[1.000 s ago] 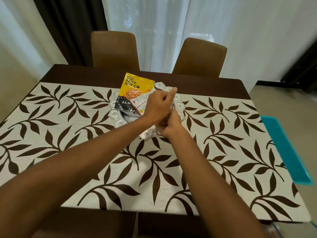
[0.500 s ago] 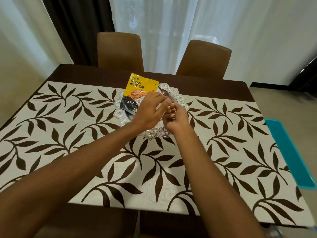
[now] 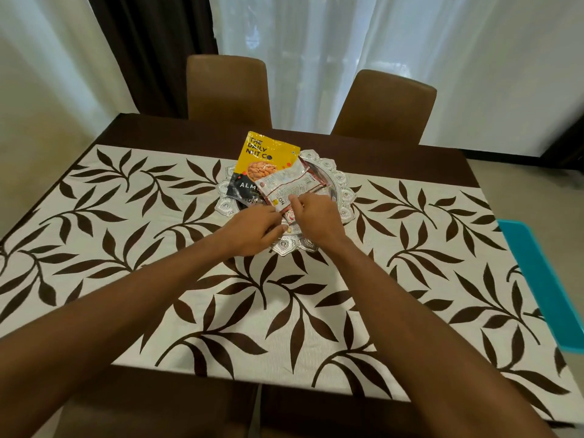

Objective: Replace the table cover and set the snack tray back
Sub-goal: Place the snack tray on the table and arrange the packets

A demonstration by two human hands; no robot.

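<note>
Where the near edge of the table [image 3: 196, 403] showed as a dark brown strip, two bare forearms reached forward from the bottom corners and converged toward the middle. Cover [image 3: 284, 311] lay flat over the tabletop: cream cloth, dark brown leaf pattern, dark wood left bare along the near and far edges. Teal object [image 3: 543, 279] at the right edge, partly out of view; could not tell what it was.

Left hand [image 3: 252, 230] and right hand [image 3: 319, 219] met side by side over the near rim of the snack tray [image 3: 343, 184], close together, fingers curled. Right hand's fingertips pinched the near end of a white packet [image 3: 286, 183] with red trim. Left hand's fingers were bent beside it, a small pale bit showing at their tips; could not tell whether it gripped anything.

Tray was silver with a scalloped, embossed rim, set on the cover toward the far middle of the table. White packet lay across it, overlapping a larger yellow and black almond pouch [image 3: 264, 159] whose top end leaned out past the tray's far left rim.

Beyond the table, two brown chairs, left chair [image 3: 227, 86] and right chair [image 3: 385, 105], were pushed in. Behind them, white sheer curtains [image 3: 363, 42]; a dark drape [image 3: 151, 42] at left.
</note>
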